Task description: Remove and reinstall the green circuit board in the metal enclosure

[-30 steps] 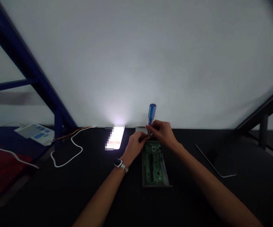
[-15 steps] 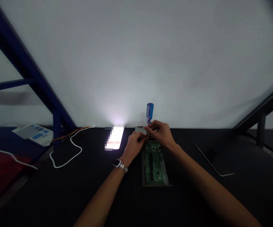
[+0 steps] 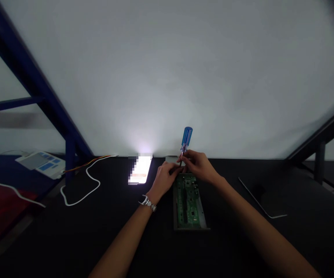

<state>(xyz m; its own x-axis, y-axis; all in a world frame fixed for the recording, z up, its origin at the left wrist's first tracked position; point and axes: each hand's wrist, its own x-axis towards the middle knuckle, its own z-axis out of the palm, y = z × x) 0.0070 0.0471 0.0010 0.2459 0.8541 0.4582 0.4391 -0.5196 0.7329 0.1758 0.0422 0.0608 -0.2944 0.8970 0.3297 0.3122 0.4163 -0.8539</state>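
Observation:
A screwdriver (image 3: 187, 136) with a blue handle stands nearly upright, its top leaning a little right. My right hand (image 3: 196, 164) is closed, its fingers pinching the metal shaft below the handle. Close by, my left hand (image 3: 164, 177) has thumb and fingertips together at the far end of a green circuit board (image 3: 188, 204). Whatever those fingertips grip, if anything, is hidden. The board lies in a dark metal frame (image 3: 203, 216) on the black table. The screwdriver's tip disappears among the fingers.
Left of my hands a bright lit phone (image 3: 140, 168) leans toward the wall. A white cable (image 3: 94, 178) runs to a white and blue panel (image 3: 44, 164) at far left. On the right lies a dark sheet with a pale edge (image 3: 255, 199). Blue metal legs (image 3: 42, 92) rise at left.
The screwdriver's handle has tipped to the right. My right hand has shifted slightly with it along the shaft. My left hand and the board look the same.

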